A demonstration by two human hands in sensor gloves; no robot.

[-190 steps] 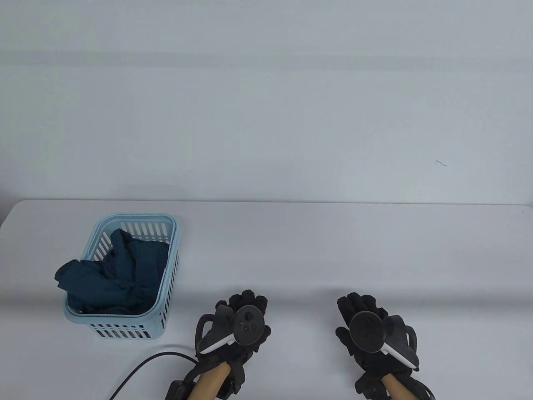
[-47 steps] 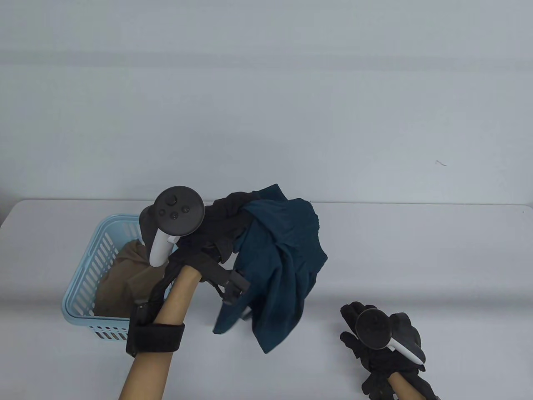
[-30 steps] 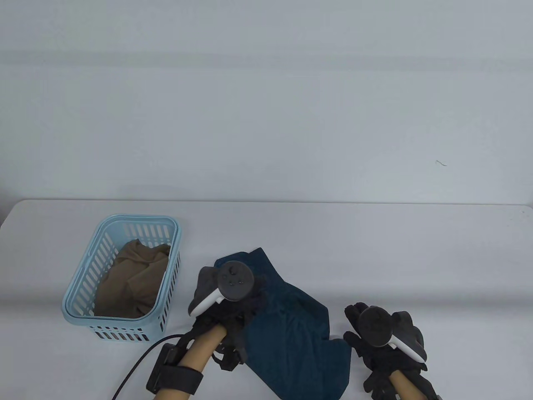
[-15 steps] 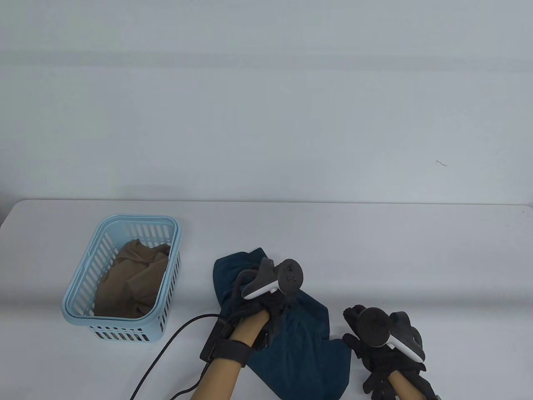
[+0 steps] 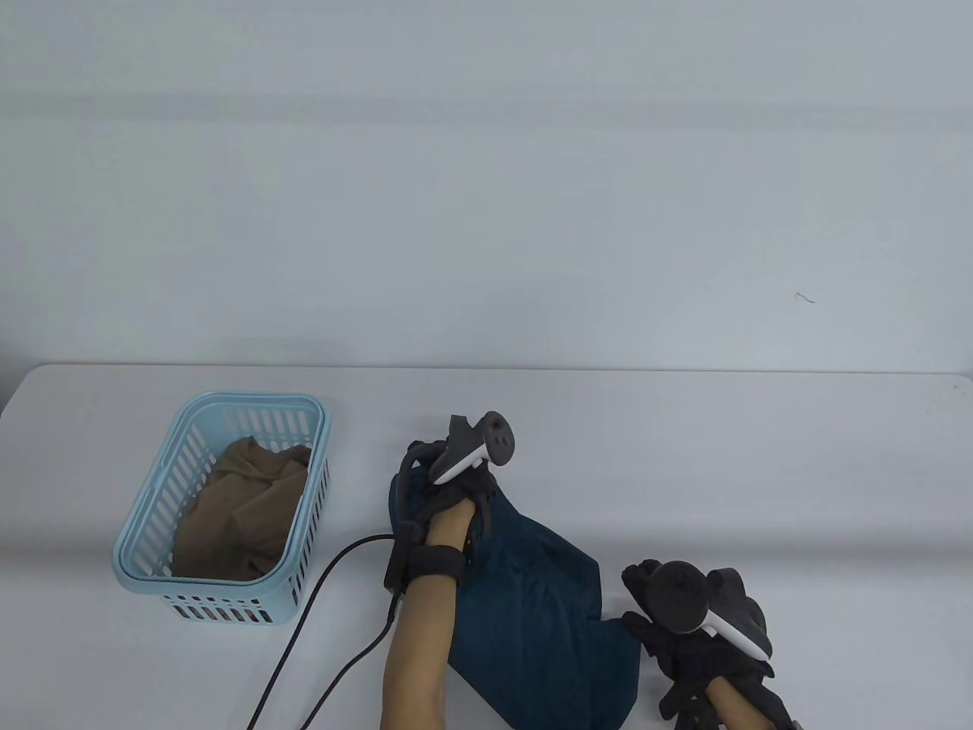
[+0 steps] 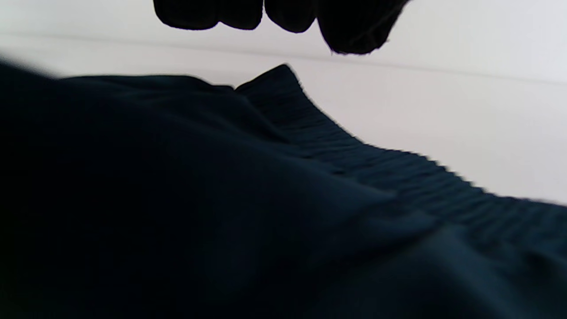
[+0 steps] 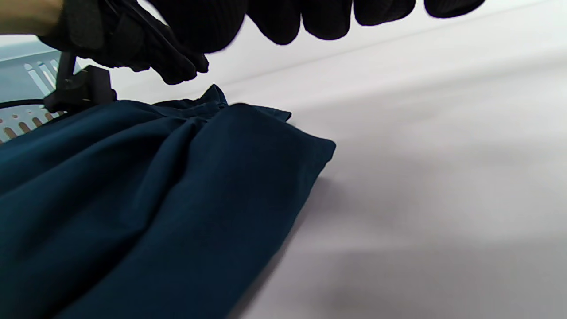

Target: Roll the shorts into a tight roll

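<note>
The dark teal shorts lie spread and rumpled on the white counter, running from the left hand down toward the view's bottom edge. The left hand sits over the far end of the cloth, its tracker tipped on edge. In the left wrist view its fingers hang above the ribbed waistband, clear of it, with bare counter beyond the fingertips; they look loosely bent and hold nothing that I can see (the frame is blurred, so fine contact is hard to judge).

The right hand rests just beside the near right edge of the shorts. In the right wrist view its fingers hang relaxed above the counter, the folded edge of the cloth lying below and to the left of them, not gripped.

Well to the left of the left hand's fingers stands a light blue slotted basket with a crumpled tan garment inside. A black cable trails from the left wrist strap across the counter.
</note>
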